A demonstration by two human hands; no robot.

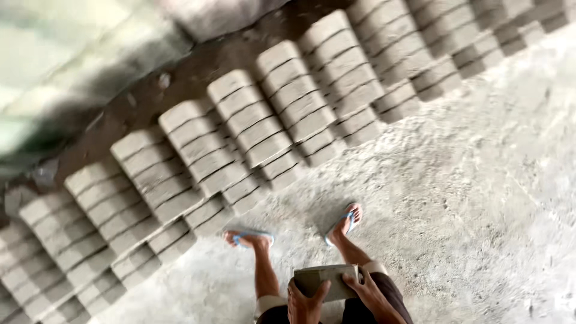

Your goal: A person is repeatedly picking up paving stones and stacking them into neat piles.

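Note:
I hold a grey concrete block (327, 277) in front of my legs at the bottom of the head view. My left hand (304, 303) grips its near left end, fingers curled over the edge. My right hand (371, 292) clasps its right end. Below the block my two feet stand in blue flip-flops: one foot (249, 239) on the left, the other (345, 223) on the right, both on the rough concrete floor (468, 198).
Long rows of grey blocks (240, 138) lie stacked side by side across the floor, running from lower left to upper right, just beyond my feet. Dark wet ground (180, 78) and a pale wall (72, 48) lie behind the rows.

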